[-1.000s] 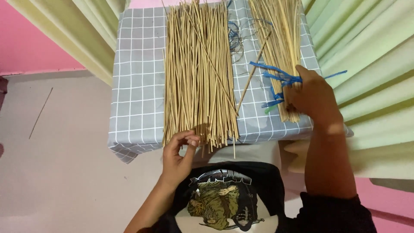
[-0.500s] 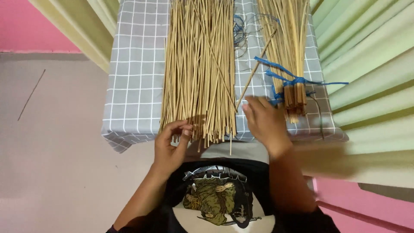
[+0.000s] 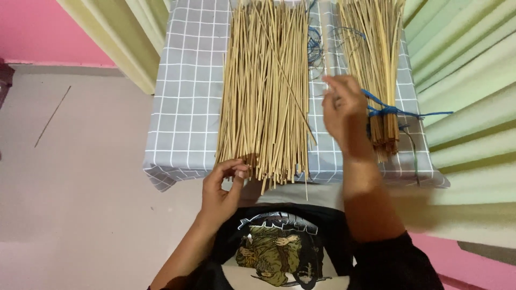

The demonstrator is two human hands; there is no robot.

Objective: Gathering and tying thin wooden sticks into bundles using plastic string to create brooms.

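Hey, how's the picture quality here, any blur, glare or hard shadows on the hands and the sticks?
Head view: light is soft and even, with no glare; the right hand is slightly motion-blurred, while the left hand and the loose sticks look fairly sharp; only a faint shadow falls under the checked cloth edge; the tied bundle is cut off at the top.

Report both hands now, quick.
Left hand: fingers pinching loose stick pile ends.
Right hand: raised, pinching one thin stick.
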